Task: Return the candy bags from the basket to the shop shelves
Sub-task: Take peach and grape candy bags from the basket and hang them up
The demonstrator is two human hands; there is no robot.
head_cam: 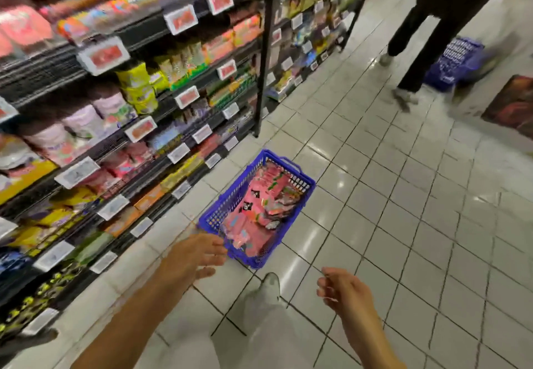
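A blue plastic basket stands on the tiled floor beside the shelves, filled with several pink candy bags. My left hand reaches out with straight fingers just short of the basket's near corner and holds nothing. My right hand hovers lower right of the basket, fingers loosely curled, empty. The shop shelves run along the left, stocked with bagged sweets and price tags.
A second shelf unit continues further down the aisle. Another person in dark trousers walks at the upper right next to a second blue basket. My foot in a grey shoe is planted just below the basket.
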